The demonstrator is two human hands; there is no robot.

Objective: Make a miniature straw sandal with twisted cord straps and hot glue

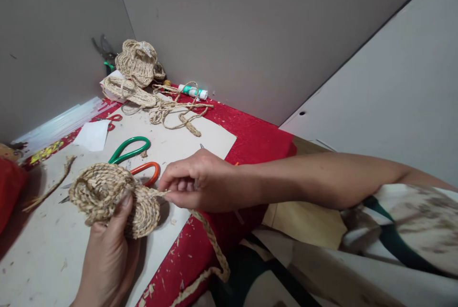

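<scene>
A coiled, braided straw piece (103,188) is in my left hand (110,254), the thumb pressing on its front and the fingers behind it. To the right, my right hand (200,180) pinches the straw braid where it leaves the coil. From under the right hand the loose braid (214,245) hangs down over the red cloth edge toward my lap. Scissors with one green handle (130,147) and one orange handle (152,173) lie just behind the straw piece, their tips showing at its left.
Woven straw pieces (138,66) and straw cords (175,111) lie at the back corner, beside a glue stick (193,91) and pliers (103,49). Red-handled scissors (115,117), white paper (92,135) and clear sticks (60,123) are at the left. Walls bound the table.
</scene>
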